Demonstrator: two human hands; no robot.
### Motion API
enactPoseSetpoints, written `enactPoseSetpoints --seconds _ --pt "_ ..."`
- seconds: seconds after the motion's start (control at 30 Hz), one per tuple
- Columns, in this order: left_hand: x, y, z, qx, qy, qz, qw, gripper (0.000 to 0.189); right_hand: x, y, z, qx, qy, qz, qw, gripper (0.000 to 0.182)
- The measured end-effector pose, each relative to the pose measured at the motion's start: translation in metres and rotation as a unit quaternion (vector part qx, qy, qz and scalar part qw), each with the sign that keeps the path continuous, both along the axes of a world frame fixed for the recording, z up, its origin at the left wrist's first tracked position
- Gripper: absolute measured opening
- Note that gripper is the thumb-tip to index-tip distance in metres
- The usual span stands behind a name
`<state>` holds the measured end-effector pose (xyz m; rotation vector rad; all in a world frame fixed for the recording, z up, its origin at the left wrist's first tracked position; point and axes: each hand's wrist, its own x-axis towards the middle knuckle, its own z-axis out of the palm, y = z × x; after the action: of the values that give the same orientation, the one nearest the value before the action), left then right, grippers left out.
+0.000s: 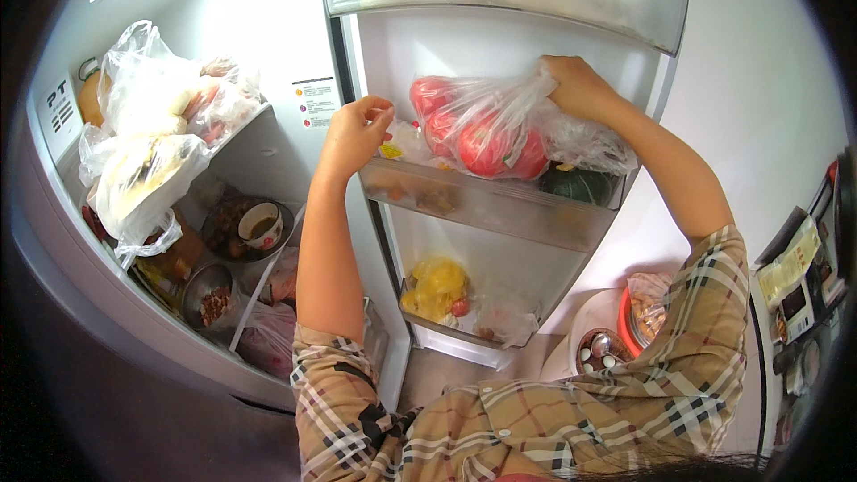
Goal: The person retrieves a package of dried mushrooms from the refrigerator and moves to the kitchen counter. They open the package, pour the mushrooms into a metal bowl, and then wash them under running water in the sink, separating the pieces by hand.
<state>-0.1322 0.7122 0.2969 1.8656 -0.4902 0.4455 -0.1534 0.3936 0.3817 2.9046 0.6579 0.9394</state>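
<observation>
My right hand (577,84) grips the gathered top of a clear plastic bag (519,104). Inside the bag are several red tomatoes (492,150), at the middle shelf (489,204) of the open refrigerator door. A dark green squash (577,184) lies in that shelf, partly under the bag's right end. My left hand (359,136) hovers at the left end of the same shelf, fingers loosely curled, with nothing visible in it. Just beyond its fingertips is a clear packet with a yellow label (390,150).
Filled plastic bags (150,120) crowd the upper fridge shelf at left. Below are a metal bowl (207,294) and a cup (260,226). The lower door shelf holds a yellow bag (435,288). A red basin (626,321) stands at right, beside a basket with eggs (596,351).
</observation>
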Motion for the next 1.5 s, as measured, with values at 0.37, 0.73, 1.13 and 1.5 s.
enactPoseSetpoints --seconds 0.37,0.73,1.13,1.5 --pt "0.035 -0.026 0.021 0.529 0.059 0.009 0.846 0.057 -0.002 -0.031 0.003 0.31 -0.07 0.05 0.947 0.022" --pt "0.013 -0.066 0.036 0.477 -0.049 -0.03 0.877 0.05 -0.004 -0.024 0.0 0.378 -0.124 0.112 0.911 0.029" --pt "0.022 -0.017 0.052 0.062 -0.006 -0.032 0.998 0.018 -0.016 -0.006 0.004 0.455 -0.104 0.058 0.883 0.024" --pt "0.044 0.024 0.04 -0.341 -0.16 0.104 0.921 0.021 0.006 -0.021 -0.013 0.405 -0.093 0.07 0.907 0.024"
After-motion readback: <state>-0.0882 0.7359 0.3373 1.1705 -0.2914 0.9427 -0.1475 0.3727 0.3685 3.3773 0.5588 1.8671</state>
